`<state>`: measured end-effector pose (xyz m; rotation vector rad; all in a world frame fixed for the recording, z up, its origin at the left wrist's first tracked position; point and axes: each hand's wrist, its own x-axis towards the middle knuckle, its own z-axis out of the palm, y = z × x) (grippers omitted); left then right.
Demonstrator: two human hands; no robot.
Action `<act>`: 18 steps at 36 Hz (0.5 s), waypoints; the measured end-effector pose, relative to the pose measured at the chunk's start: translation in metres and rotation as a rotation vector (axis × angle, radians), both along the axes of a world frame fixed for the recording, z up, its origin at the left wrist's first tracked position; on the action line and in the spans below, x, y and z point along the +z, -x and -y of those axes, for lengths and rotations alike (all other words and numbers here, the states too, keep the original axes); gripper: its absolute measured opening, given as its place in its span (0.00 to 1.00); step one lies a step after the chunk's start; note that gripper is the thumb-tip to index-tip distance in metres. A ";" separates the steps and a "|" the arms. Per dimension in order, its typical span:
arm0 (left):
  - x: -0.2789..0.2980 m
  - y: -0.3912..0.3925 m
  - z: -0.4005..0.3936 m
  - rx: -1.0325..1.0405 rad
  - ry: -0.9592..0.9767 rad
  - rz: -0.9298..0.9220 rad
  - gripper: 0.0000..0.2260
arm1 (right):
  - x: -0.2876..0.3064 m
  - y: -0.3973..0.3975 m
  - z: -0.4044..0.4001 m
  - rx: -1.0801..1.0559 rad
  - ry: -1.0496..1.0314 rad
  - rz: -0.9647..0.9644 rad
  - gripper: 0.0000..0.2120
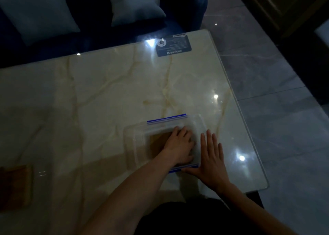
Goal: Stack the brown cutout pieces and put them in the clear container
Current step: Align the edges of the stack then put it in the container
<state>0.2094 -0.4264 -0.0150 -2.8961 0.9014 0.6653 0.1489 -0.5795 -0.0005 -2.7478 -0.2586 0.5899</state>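
Note:
A clear plastic container (132,145) with blue strips on its far and near sides lies on the marble table at the centre right. Brown cutout pieces (157,144) lie flat inside it. My left hand (179,145) reaches into the container and rests on the pieces, fingers curled; whether it grips them I cannot tell. My right hand (211,156) lies flat and spread on the table against the container's right side, thumb along the near blue strip. Another brown piece (15,186) lies at the table's left edge.
The marble table (106,92) has a glossy top with light glare spots. A dark sticker label (173,45) sits at its far edge. A blue sofa with pale cushions (138,6) stands behind the table. Grey tiled floor lies to the right.

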 end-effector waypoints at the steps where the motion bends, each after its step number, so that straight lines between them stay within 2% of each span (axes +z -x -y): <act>1: 0.001 0.000 -0.001 0.002 0.006 0.001 0.27 | 0.000 0.000 0.000 0.000 -0.001 0.000 0.62; 7: 0.006 0.003 -0.004 0.010 0.030 -0.001 0.29 | -0.001 -0.003 0.000 0.015 0.008 -0.009 0.62; 10: 0.011 0.009 -0.010 0.140 0.220 0.027 0.29 | 0.005 -0.003 0.000 0.017 -0.015 0.005 0.62; 12: 0.017 0.019 -0.018 0.372 0.423 0.044 0.26 | 0.014 -0.002 -0.001 0.027 -0.089 0.046 0.58; 15: 0.023 0.036 -0.037 0.797 0.628 0.094 0.24 | 0.030 -0.004 -0.007 -0.009 -0.272 0.108 0.45; 18: 0.025 0.046 -0.057 1.265 0.777 -0.014 0.25 | 0.044 -0.010 -0.024 -0.168 -0.469 -0.031 0.31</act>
